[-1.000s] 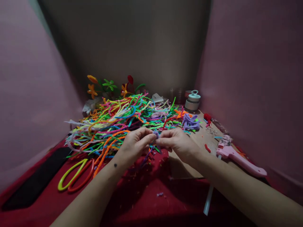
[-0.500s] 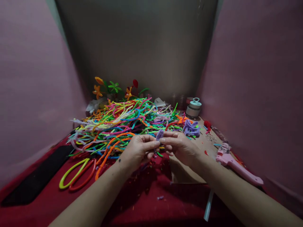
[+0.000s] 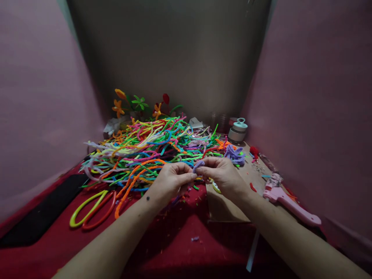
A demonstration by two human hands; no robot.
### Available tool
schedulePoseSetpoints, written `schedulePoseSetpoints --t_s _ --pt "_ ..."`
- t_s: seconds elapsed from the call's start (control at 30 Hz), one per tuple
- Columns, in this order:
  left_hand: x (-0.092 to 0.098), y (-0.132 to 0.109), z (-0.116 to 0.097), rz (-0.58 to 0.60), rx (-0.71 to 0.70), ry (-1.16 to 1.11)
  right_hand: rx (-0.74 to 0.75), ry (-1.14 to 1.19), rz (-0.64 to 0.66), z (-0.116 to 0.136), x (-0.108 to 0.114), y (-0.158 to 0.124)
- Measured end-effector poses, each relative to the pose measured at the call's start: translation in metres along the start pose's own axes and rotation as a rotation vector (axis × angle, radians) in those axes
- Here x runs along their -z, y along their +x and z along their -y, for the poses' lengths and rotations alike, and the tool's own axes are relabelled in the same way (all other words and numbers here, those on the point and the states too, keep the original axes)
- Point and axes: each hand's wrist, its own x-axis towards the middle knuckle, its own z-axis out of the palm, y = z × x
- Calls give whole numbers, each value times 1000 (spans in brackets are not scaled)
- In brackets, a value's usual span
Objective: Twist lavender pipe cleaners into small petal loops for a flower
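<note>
A small fuzzy purple piece is pinched between my two hands, in front of the heap of pipe cleaners. My left hand grips its lower left end between thumb and fingers. From the other side, my right hand pinches the piece with thumb and forefinger. The fingertips nearly meet, and they hide part of it. Behind my right hand lies a loose purple bundle of fuzzy stems.
Multicoloured pipe cleaners are heaped at centre left, with fuzzy flowers behind. Yellow and red scissor handles lie at left. A pink glue gun, cardboard and a lidded jar are at right.
The purple piece, upright before, now leans to the right and looks curved. My right fingers have shifted round its top. The view has moved slightly, and a yellow item shows beside my right hand.
</note>
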Motion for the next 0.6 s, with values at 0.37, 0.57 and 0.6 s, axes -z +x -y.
schedulePoseSetpoints --t_s 0.37,0.57,0.6 --pt "-9 0 10 -137 -125 155 -95 255 -76 -12 -6 3" --pt "-9 -1 22 -280 -486 558 -139 399 -114 -16 -14 5" --pt "-9 -2 24 -286 -533 613 -143 393 -125 -16 -15 5"
